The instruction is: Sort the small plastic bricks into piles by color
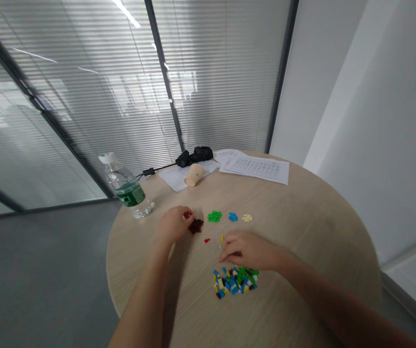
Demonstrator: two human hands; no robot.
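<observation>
On a round wooden table [302, 227] lies a mixed pile of small coloured bricks [235, 281]. Sorted little heaps sit further back: dark red [196, 225], green [215, 216], blue [233, 216] and pale yellow [246, 218]. My left hand [173, 224] rests beside the dark red heap with its fingers pinched on a small red brick. My right hand [247, 250] lies just above the mixed pile, fingers curled down on the table; what they hold is hidden. A single red brick [207, 240] and a yellow one [222, 238] lie loose between the hands.
A plastic water bottle [124, 186] stands at the table's left edge. At the back lie a tipped paper cup [194, 175], printed sheets [259, 167] and a black bundle with a cable [194, 155]. Glass walls with blinds stand behind.
</observation>
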